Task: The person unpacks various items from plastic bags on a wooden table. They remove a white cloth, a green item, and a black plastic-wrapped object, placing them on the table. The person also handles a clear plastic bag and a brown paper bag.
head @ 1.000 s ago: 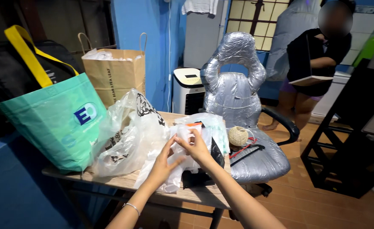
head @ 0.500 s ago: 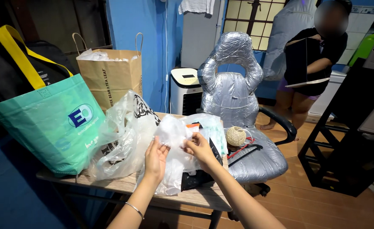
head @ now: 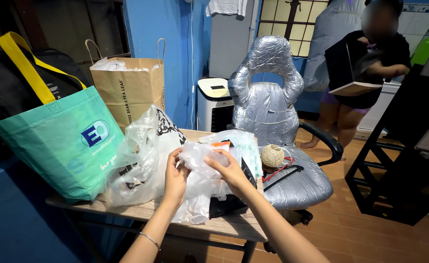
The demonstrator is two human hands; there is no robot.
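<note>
Clear plastic bag (head: 198, 168) pinched between left hand (head: 175, 179) and right hand (head: 232, 171)

Both hands, left hand (head: 175, 181) and right hand (head: 229, 170), grip a crumpled clear plastic bag (head: 198, 165) above the tabletop (head: 224, 226).

Directly left of the left hand lies a larger translucent plastic bag (head: 144, 156) with black print.

Further left stands a teal tote bag (head: 61, 143), rectangular, with yellow handles and a blue-and-white round logo.

Behind it, up and left of the hands, stands a brown paper bag (head: 131, 90) with twine handles and a column of dark print.

Beyond the hands, a white appliance (head: 213, 102) carries a small dark screen (head: 218, 87) on its top.
</note>
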